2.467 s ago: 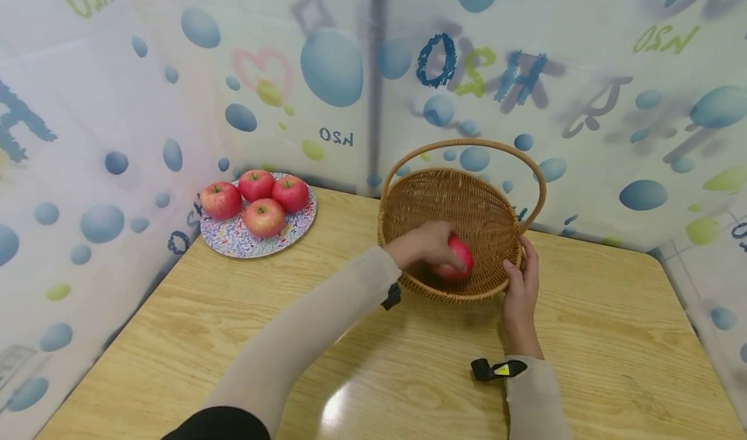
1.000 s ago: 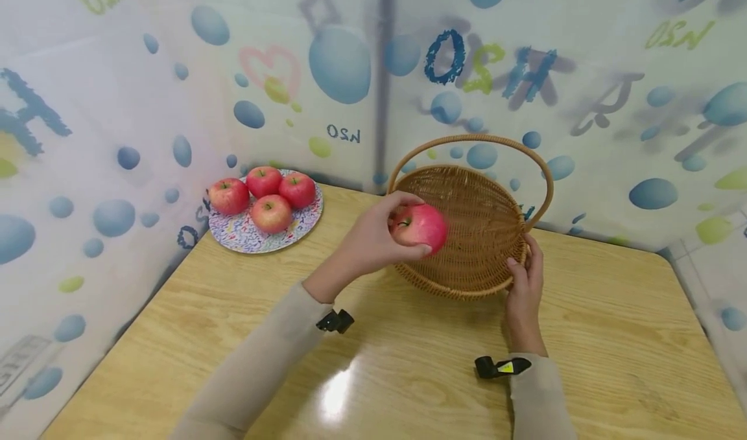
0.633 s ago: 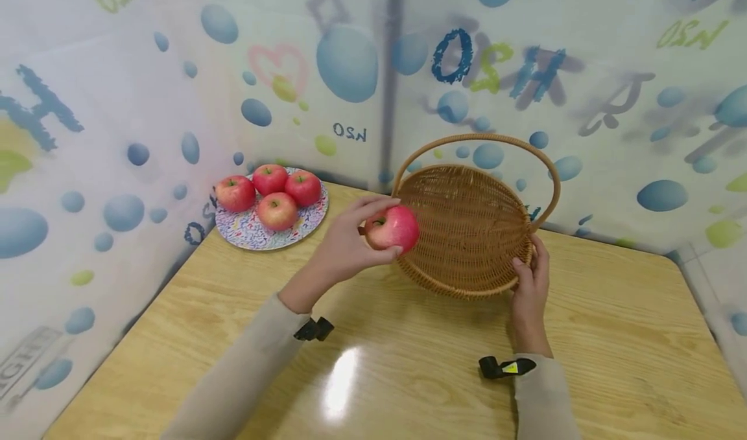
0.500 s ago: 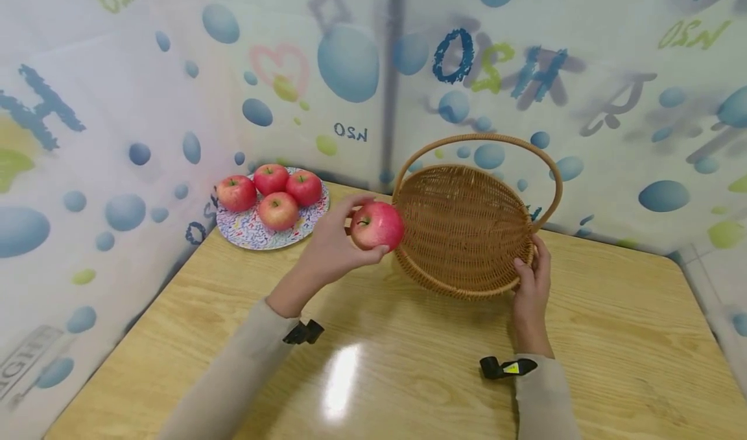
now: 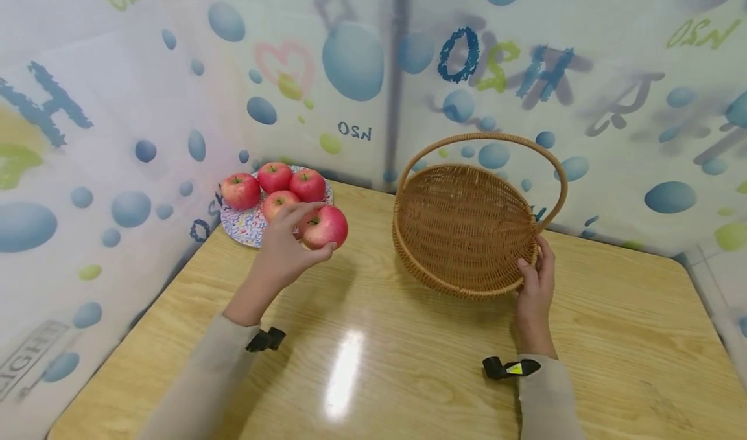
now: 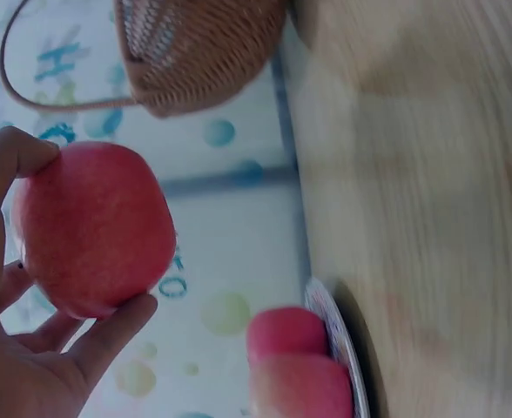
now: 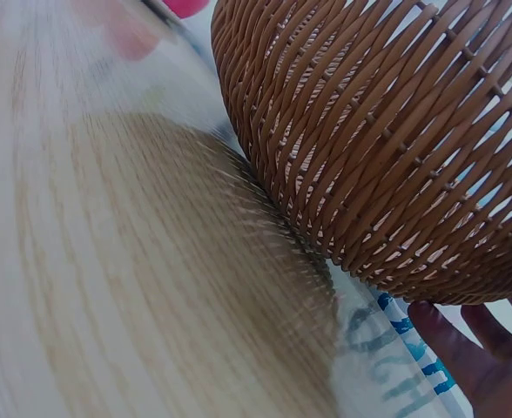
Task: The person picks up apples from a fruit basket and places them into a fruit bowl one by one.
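My left hand (image 5: 284, 249) holds a red apple (image 5: 327, 227) between thumb and fingers, up off the table and just in front of the plate. In the left wrist view the same apple (image 6: 95, 228) is pinched at its side. Several more apples (image 5: 240, 191) lie on a patterned plate (image 5: 236, 225) at the back left; the held apple and hand partly cover the plate. My right hand (image 5: 535, 278) grips the right rim of a brown wicker basket (image 5: 467, 232), tilted so its bare inside faces me. In the right wrist view, fingers touch the basket's woven side (image 7: 387, 148).
A light wooden table (image 5: 432, 362) carries everything. Printed cloth walls (image 5: 356, 64) rise right behind the plate and basket and along the left side. The basket's tall arched handle (image 5: 484, 137) stands up near the back wall. Each wrist bears a small black camera (image 5: 265, 340).
My left hand has lifted the apple out of the basket and carried it left to the plate's front. My right hand has stayed on the basket's rim. The head view has shifted slightly.
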